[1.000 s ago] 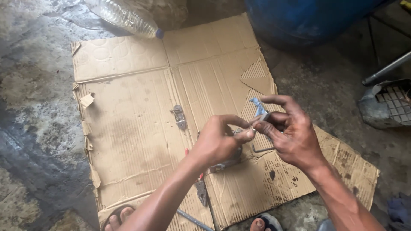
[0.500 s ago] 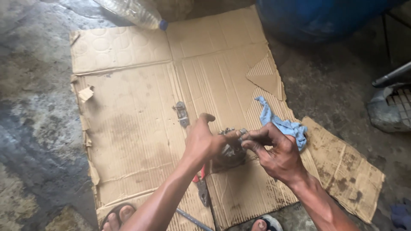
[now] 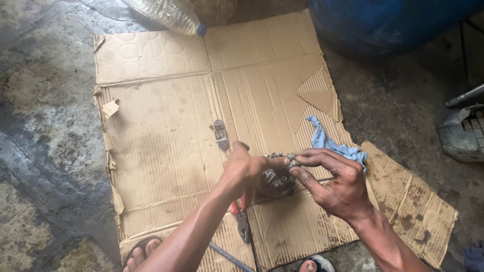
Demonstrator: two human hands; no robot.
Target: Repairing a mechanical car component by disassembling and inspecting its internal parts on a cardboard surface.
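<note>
My left hand and my right hand meet over a round grey metal part that rests on the flattened cardboard sheet. The fingertips of both hands pinch a small bolt-like piece at the part's top edge. A blue rag lies on the cardboard just behind my right hand. Red-handled pliers lie under my left forearm. A small flat metal bracket lies a little beyond my left hand.
A clear plastic bottle with a blue cap lies at the cardboard's far edge. A big blue drum stands at the top right, and a grey crate-like object at the right. My toes show at the bottom. Wet concrete surrounds the cardboard.
My right hand held the blue rag up a second ago; the rag now lies on the cardboard. Both hands have dropped down onto the metal part.
</note>
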